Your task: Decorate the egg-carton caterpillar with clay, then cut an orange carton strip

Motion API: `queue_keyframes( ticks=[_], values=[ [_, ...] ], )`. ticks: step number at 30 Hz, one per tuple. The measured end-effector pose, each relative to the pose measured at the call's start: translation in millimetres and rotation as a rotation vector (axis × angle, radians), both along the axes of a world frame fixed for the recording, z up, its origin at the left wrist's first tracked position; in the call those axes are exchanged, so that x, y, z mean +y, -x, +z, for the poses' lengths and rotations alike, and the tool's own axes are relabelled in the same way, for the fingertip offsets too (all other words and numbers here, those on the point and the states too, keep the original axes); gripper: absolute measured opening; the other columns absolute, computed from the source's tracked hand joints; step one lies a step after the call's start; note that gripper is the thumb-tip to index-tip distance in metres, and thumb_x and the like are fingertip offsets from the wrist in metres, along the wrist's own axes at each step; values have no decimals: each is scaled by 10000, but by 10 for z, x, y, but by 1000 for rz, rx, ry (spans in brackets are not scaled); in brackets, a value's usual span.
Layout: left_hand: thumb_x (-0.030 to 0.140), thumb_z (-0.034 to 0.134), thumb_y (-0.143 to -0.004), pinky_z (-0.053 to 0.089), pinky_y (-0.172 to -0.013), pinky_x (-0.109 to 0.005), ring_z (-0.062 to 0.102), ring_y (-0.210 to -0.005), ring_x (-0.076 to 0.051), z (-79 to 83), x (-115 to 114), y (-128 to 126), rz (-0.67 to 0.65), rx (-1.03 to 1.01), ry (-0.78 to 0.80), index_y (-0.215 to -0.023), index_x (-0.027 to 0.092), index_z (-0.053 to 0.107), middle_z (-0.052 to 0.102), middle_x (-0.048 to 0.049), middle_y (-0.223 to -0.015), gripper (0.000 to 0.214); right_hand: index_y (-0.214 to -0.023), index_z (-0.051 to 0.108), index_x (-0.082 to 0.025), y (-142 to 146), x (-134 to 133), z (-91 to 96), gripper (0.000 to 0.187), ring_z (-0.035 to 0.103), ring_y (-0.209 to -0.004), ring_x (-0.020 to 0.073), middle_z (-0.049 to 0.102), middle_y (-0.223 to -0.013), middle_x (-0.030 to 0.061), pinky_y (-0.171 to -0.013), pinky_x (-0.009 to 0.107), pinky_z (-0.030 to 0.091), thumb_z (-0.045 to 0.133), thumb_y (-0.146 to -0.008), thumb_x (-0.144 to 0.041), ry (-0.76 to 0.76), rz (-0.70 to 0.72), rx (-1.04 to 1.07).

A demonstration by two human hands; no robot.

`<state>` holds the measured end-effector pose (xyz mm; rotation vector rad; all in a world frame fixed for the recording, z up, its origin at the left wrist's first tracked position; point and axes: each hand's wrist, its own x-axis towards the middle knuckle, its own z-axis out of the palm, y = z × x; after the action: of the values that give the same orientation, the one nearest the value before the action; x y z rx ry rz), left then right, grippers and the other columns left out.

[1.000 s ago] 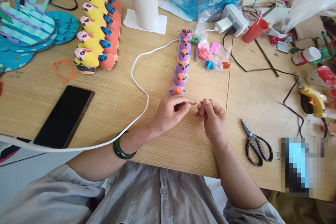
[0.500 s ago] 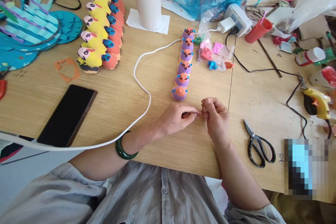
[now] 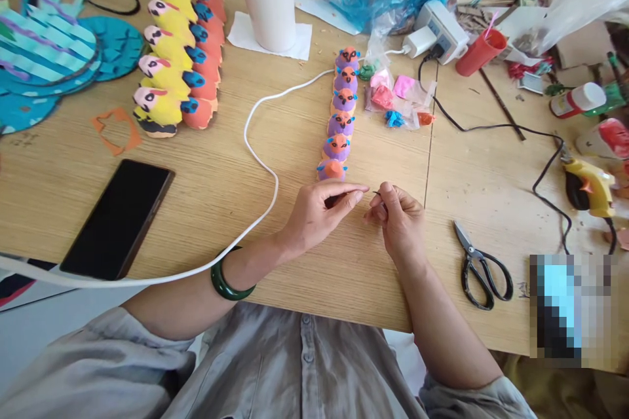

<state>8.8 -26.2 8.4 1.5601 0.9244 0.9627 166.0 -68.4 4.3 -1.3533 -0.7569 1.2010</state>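
My right hand (image 3: pixel 401 219) pinches a small dark sliver (image 3: pixel 377 193) between thumb and forefinger; its material is too small to make out. Just to the left, my left hand (image 3: pixel 319 213) has thumb and forefinger brought together at the tips, and whatever may be between them does not show. The two hands are slightly apart. Beyond my left fingers runs a row of purple and orange clay animal heads (image 3: pixel 343 123) with blue ears. Most carry dark eye marks; the nearest head (image 3: pixel 332 170) has a plain orange face and is partly covered by my left hand.
Scissors (image 3: pixel 479 265) lie right of my hands, a phone (image 3: pixel 118 219) to the left. A white cable (image 3: pixel 275 190) crosses the table and my left forearm. Bagged coloured clay (image 3: pixel 393 95), a white bottle (image 3: pixel 268 0), yellow figures (image 3: pixel 170 46) and a glue gun (image 3: pixel 587 186) stand around.
My fingertips have come apart, and the dark sliver now shows in my right hand. My left hand has moved up and left, closer to the nearest clay head.
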Motion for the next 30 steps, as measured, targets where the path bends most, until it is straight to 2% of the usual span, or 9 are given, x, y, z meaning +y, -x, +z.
queue_keyframes(
  ticks=[2,4,11,15,18,25,30],
  values=[
    [292,642,-975,577,-896,-276,743,-985,-186,7,-2,-2,-7,-16,14,-1034,177,814,810,-68,-1072,216,-633,673,-215,2,-12,-15,450,396,-427,81,351,-485,-74,-490,249,523,734,-851,-604,-2,26,6],
    [318,647,-975,579,-900,-280,744,-977,-186,8,-3,-3,-10,-26,42,-1039,178,817,811,-67,-1060,229,-640,680,-216,7,-22,-27,442,397,-422,83,353,-479,-74,-494,255,536,728,-861,-595,-1,53,17],
    [416,690,-942,557,-673,-238,721,-844,-168,23,-32,-11,-71,-126,294,-1032,183,825,797,-45,-910,284,-643,682,-213,33,-31,-9,422,316,-410,73,350,-467,-81,-466,250,536,752,-848,-575,-4,67,116],
    [432,723,-913,506,-567,-217,691,-759,-151,45,-42,-27,-95,-150,385,-967,179,829,778,-39,-845,280,-629,668,-211,63,-33,2,446,323,-412,73,347,-465,-82,-461,245,533,761,-825,-601,21,75,124],
    [414,747,-892,489,-550,-208,670,-715,-133,57,-39,-36,-90,-175,400,-892,169,823,769,-34,-813,257,-628,672,-212,76,-42,1,448,351,-415,73,356,-467,-79,-463,240,526,756,-831,-602,20,95,126],
    [417,751,-883,460,-541,-201,599,-625,-98,34,-27,-17,-54,-192,396,-902,165,824,745,-24,-758,263,-704,703,-194,66,-68,28,549,444,-449,80,539,-552,-25,-485,250,541,577,-927,-680,26,170,166],
    [452,760,-876,367,-484,-196,462,-544,-63,-19,-23,-11,-26,-176,392,-948,185,831,677,-6,-712,286,-728,712,-186,79,-46,32,432,414,-432,60,517,-552,-53,-482,245,563,707,-880,-591,30,174,211]
  ],
)
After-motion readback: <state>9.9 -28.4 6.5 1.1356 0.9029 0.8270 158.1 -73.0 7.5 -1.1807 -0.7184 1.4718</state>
